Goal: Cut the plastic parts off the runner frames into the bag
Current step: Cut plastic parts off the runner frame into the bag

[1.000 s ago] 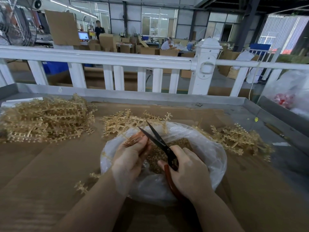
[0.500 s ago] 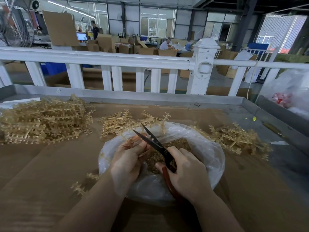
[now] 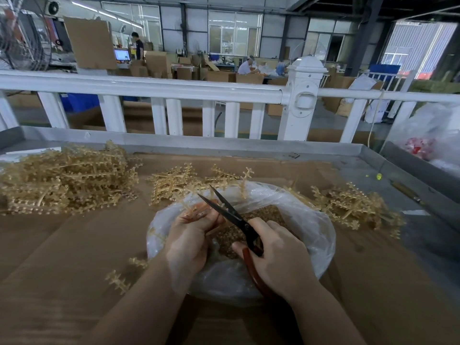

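Observation:
My left hand grips a small tan runner frame over the open mouth of a clear plastic bag. My right hand holds red-handled scissors, blades parted in a narrow V beside the frame. Cut tan parts fill the bag's bottom. A big heap of runner frames lies at the left, a smaller pile just behind the bag, and another heap at the right.
Brown cardboard covers the metal-rimmed table. Two loose runner pieces lie left of my forearm. A white railing runs behind the table. Another plastic bag with red items sits at far right.
The scissor blades have narrowed from a wide V and my left hand has shifted slightly with the frame. The view has dipped a little.

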